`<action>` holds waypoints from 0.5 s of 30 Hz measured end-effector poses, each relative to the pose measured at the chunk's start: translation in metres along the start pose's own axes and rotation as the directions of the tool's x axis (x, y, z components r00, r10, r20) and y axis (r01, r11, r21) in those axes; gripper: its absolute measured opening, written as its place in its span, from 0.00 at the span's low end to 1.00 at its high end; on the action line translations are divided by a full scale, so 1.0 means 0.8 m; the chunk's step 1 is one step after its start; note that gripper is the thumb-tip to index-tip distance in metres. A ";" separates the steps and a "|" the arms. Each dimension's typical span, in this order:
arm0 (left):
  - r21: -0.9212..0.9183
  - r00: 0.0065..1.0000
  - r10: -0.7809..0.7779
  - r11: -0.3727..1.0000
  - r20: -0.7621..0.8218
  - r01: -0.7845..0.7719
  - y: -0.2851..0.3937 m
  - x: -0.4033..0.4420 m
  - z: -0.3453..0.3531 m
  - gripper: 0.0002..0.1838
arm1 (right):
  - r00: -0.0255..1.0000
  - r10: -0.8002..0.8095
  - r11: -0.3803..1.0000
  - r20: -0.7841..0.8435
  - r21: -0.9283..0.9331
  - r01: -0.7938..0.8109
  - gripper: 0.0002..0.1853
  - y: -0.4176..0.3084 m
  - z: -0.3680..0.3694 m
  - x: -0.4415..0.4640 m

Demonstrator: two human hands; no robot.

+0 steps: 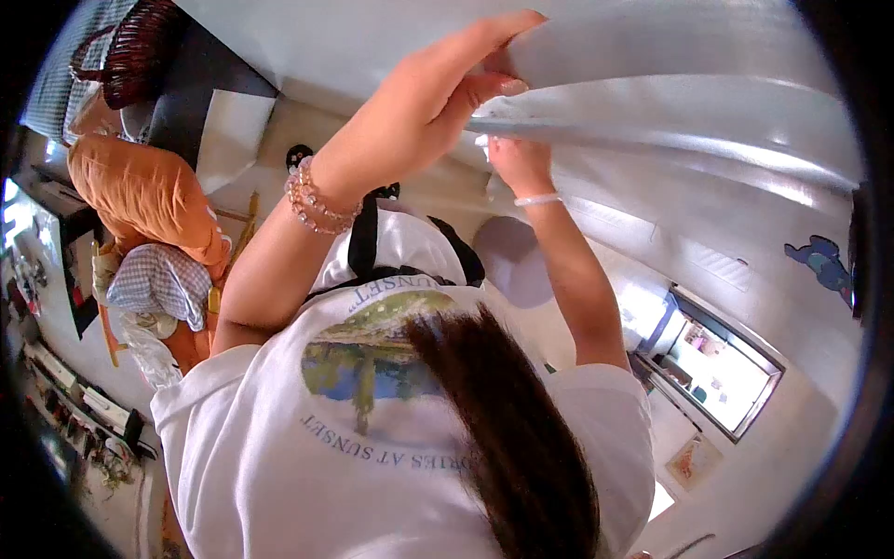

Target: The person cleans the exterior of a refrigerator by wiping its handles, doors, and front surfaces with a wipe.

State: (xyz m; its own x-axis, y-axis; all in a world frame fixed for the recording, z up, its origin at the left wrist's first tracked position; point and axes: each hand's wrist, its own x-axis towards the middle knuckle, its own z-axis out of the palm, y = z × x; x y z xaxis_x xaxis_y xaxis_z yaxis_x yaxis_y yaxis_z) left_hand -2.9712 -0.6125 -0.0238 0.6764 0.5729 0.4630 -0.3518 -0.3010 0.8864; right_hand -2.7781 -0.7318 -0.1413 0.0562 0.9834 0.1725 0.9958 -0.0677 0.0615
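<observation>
A large, glossy silvery-white panel (708, 102) with ridged edges fills the upper right. My left hand (424, 107), wearing beaded bracelets, reaches up to its near edge; thumb and fingers curve round that edge. Below and behind it is my right hand (521, 168), with a pale bangle on the wrist. It is closed, and a small bit of white material (483, 143), perhaps cloth, shows at its fingers beneath the panel's lower ridge. Part of the right hand's fingers is hidden by the panel.
An orange cushion (140, 191) and a checked cloth (163, 279) lie on a wooden-framed chair at left. Behind them are a dark cabinet (209, 70) and a brown basket (140, 51). A round grey object (512, 261) is below my right wrist. At right is a window (717, 368).
</observation>
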 end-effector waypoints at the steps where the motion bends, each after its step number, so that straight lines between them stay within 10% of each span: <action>1: 0.012 1.000 -0.012 1.000 0.027 0.012 0.001 0.000 -0.002 0.20 | 1.000 0.017 1.000 -0.015 0.022 -0.017 0.14 -0.002 0.008 -0.004; 6: 0.020 0.999 -0.035 0.999 -0.022 0.035 -0.011 -0.005 0.003 0.20 | 0.972 0.152 0.972 0.181 0.149 -0.180 0.13 0.000 0.003 -0.009; 12: -0.122 1.000 -0.028 0.992 0.010 0.029 -0.020 -0.002 0.002 0.23 | 0.967 -0.116 0.990 -0.228 0.051 0.131 0.13 0.006 0.025 -0.001; 15: -0.194 0.996 -0.067 0.978 0.054 0.076 -0.014 0.000 -0.001 0.22 | 0.983 -0.047 0.998 -0.180 0.030 0.053 0.12 0.003 0.038 -0.006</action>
State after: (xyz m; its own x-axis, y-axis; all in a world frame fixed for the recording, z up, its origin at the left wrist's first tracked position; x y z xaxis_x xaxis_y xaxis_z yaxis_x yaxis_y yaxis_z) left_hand -2.9674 -0.6086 -0.0338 0.7323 0.5500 0.4016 -0.4177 -0.1029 0.9027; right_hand -2.7740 -0.7317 -0.1718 -0.0042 0.9392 0.3434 0.9991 -0.0105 0.0409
